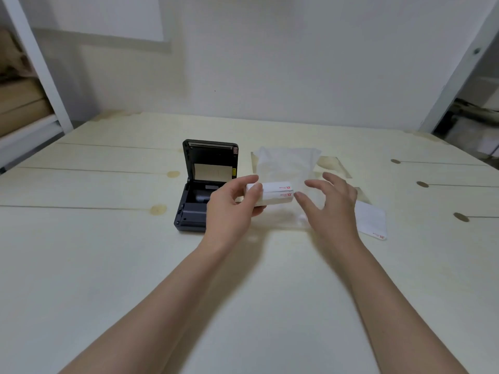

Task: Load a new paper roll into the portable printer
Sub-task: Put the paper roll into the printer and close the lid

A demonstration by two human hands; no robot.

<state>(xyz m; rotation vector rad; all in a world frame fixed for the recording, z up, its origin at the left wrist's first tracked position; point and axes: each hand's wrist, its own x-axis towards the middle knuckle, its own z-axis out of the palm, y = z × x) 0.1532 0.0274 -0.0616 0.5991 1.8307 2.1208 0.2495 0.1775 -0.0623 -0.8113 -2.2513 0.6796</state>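
Note:
A small black portable printer (199,190) sits on the table with its lid standing upright and its paper bay showing. My left hand (232,206) holds a white paper roll (275,194) with red print on its seal, lifted just right of the printer and lying sideways. My right hand (332,203) hovers beside the roll's right end, fingers spread, its fingertips close to the roll; whether they touch it is unclear. My left hand hides the printer's front right corner.
The pale wooden table (108,238) has knots and seams. A clear plastic wrapper (286,163) lies behind the roll. A flat white piece with a red logo (371,221) lies at the right. Shelving (24,103) stands at the far left.

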